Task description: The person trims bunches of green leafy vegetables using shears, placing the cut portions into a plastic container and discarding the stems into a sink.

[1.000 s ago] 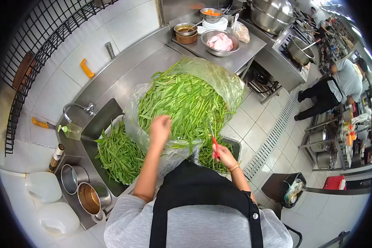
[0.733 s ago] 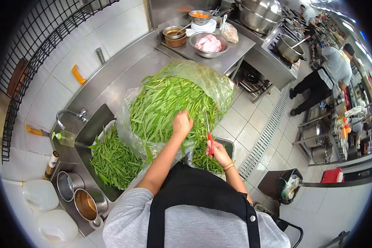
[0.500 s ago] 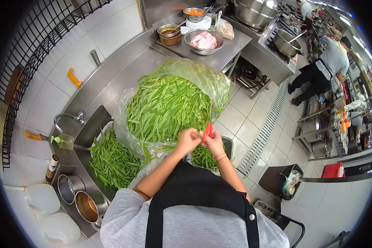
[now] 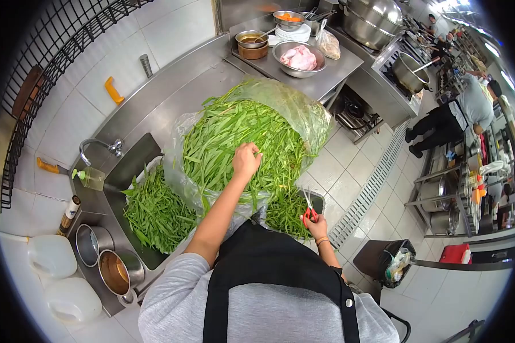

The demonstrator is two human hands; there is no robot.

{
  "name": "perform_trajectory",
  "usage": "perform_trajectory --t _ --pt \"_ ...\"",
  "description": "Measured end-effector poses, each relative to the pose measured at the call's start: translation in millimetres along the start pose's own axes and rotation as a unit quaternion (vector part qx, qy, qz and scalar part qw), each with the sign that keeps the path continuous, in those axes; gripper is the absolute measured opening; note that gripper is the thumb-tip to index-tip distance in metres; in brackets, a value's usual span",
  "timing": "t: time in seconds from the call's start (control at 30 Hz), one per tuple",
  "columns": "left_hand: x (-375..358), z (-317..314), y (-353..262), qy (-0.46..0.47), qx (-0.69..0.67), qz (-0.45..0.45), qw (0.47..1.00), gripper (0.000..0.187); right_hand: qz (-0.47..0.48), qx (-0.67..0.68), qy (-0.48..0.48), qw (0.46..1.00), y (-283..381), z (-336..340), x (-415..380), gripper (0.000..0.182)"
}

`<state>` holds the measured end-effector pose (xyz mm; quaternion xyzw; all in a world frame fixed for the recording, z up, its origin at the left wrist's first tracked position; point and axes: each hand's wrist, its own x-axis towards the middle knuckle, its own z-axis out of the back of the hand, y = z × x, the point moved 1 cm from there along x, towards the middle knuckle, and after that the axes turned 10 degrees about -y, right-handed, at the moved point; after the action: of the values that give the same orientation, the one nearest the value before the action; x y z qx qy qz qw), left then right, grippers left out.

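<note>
A large heap of long leafy green stems (image 4: 234, 128) fills an open clear plastic bag (image 4: 180, 148) in front of me. Over the middle of this heap, my left hand (image 4: 247, 160) is closed, its fingers curled down on the stems. My right hand (image 4: 316, 227) grips red-handled scissors (image 4: 309, 212) by the handles, blades slightly apart and pointing away from me. Beneath the blades is a dark bin (image 4: 320, 201) with cut greens (image 4: 286, 214). More greens (image 4: 157, 214) are piled in the sink on the left.
A metal sink (image 4: 149, 143) with a tap (image 4: 100, 147) is at left, near pots (image 4: 120, 271) and white jugs (image 4: 51, 255). A bowl of raw meat (image 4: 298, 58) rests on the back counter. To the right are a trash bin (image 4: 377, 257), a floor drain (image 4: 372, 186) and a co-worker (image 4: 463, 111).
My hands have moved apart. The left has reached forward onto the heap; the right has lowered toward the bin with the scissors. The view has shifted slightly.
</note>
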<state>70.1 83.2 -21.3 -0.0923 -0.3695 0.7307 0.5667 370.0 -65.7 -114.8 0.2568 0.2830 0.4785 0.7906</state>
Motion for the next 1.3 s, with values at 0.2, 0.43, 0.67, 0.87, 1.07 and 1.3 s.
perform_trajectory --t 0.2,0.43,0.67,0.87,1.07,1.3 --pt "-7 15 9 0.031 -0.154 0.093 0.983 0.019 -0.028 0.221 0.121 0.967 69 19 -17 0.038" --pt "-26 49 4 0.06 -0.327 0.139 0.933 0.014 -0.019 0.346 0.367 0.863 148 23 -24 0.032" --pt "-36 60 3 -0.109 -0.213 -0.046 0.97 0.012 -0.079 0.296 0.411 0.859 171 7 -16 0.048" --pt "-38 64 4 -0.074 -0.215 -0.041 0.973 0.011 -0.117 0.351 0.443 0.816 179 -8 -7 0.05" --pt "-43 62 6 -0.054 -0.223 -0.016 0.973 0.01 -0.138 0.35 0.423 0.824 197 -13 3 0.046" --pt "-42 56 18 -0.096 -0.241 0.022 0.966 0.007 -0.096 0.34 0.437 0.827 187 -22 4 0.039"
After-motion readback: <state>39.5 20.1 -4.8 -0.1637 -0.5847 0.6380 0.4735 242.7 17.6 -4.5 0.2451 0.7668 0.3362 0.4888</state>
